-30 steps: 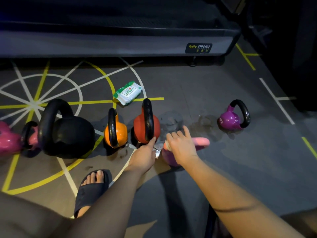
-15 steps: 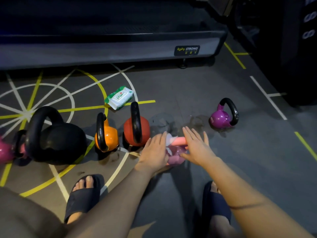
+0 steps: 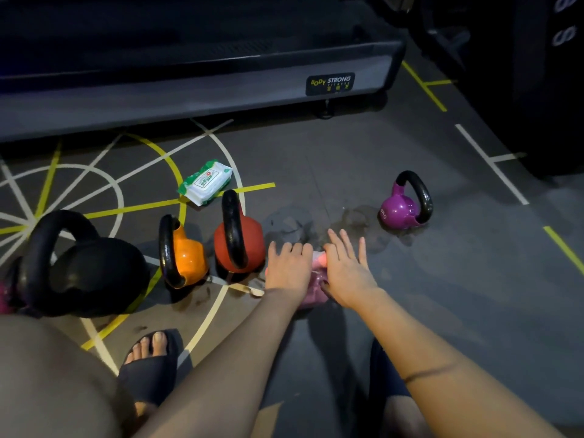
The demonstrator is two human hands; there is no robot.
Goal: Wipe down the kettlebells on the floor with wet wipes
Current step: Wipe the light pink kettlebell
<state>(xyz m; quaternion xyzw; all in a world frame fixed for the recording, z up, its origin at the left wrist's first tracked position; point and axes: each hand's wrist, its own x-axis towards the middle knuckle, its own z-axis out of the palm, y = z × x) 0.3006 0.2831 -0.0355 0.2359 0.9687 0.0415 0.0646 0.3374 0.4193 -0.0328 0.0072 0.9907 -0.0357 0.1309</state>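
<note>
Kettlebell under treatment: the pink kettlebell stands on the floor at the centre of the frame, just right of the red kettlebell and mostly covered by both hands. Only a short stretch of its handle and part of the body show between them.

Orientation: the visible handle section runs left to right across the frame, and the body lies below it, toward the lower edge. Whether the bell is upright or tipped cannot be determined.

Hands: the left hand lies over the left part of the handle; whether its fingers wrap the handle or a wipe cannot be told. The right hand rests against the right side, fingers straight and spread, grasping nothing.

Step in hand, by judgement: wiping the handle of this bell. The next move calls for a steady hold on one side while the other hand carries the wipe along the bar and down over the body.

Surroundings: the orange kettlebell and black kettlebell stand further left. The purple kettlebell stands apart at right. The wipes pack lies above the red bell. Damp patches mark the floor above the hands.
</note>
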